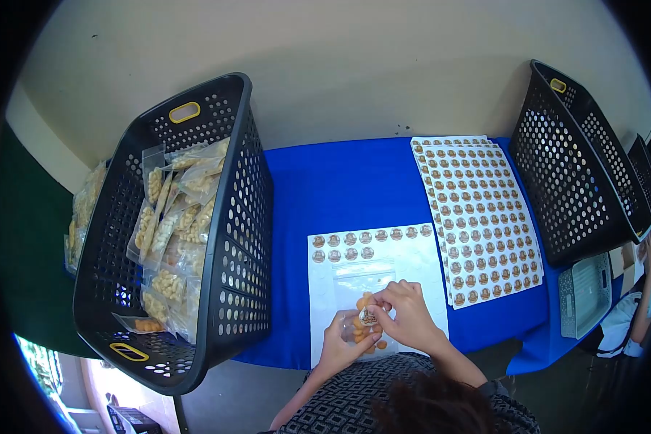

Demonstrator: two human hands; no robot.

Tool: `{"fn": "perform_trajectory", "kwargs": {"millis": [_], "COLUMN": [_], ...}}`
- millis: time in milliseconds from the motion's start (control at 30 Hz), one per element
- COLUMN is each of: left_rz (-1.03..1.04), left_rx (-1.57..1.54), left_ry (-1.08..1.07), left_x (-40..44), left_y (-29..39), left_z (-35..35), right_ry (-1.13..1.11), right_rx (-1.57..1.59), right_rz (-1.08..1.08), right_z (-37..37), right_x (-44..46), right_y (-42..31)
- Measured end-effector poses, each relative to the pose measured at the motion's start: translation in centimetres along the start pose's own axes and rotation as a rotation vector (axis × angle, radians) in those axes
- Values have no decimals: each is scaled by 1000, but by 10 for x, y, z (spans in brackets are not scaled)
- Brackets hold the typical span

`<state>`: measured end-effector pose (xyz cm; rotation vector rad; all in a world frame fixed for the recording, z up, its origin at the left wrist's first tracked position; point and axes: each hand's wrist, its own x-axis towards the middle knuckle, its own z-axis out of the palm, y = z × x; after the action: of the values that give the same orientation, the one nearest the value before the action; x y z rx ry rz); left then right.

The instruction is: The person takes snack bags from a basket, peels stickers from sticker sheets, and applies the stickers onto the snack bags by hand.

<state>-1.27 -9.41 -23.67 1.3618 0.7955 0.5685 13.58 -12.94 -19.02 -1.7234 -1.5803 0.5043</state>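
Note:
A clear zip bag point(364, 282) with round orange-brown snack pieces in its lower part lies over the sticker sheet point(322, 289) in front of me. My left hand point(342, 346) grips the bag's lower left side, thumb on top. At the front of the bag, my right hand point(410, 312) pinches a small round sticker point(369, 316) between thumb and fingertips. Whether the sticker is fully stuck to the bag is hidden by the fingers. Brown round stickers line the top rows of the sheet; its lower part is bare white backing.
To the left stands a large black perforated basket point(239, 246) holding several filled clear bags point(184, 210). Stacked sticker sheets point(477, 217) lie right on the blue cloth point(340, 181). Another black basket point(568, 166), a grey tray point(586, 296) and another person's arm point(647, 289) are at far right.

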Motion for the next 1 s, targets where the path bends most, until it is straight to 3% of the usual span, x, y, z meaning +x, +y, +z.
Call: {"fn": "perform_trajectory", "kwargs": {"millis": [333, 400, 600, 1000], "left_rz": [19, 39, -63, -38], "left_rx": [113, 41, 62, 10], "left_ry": [23, 31, 3, 7], "left_x": [6, 7, 4, 5], "left_y": [8, 4, 17, 8], "left_z": [-2, -3, -3, -7], "right_ry": [-65, -159, -83, -140], "right_rx": [-29, -33, -23, -26], "right_rz": [-18, -37, 7, 10], "right_z": [-7, -7, -11, -9], "right_x": [-2, -4, 1, -1], "right_y": [-3, -3, -1, -1]}}
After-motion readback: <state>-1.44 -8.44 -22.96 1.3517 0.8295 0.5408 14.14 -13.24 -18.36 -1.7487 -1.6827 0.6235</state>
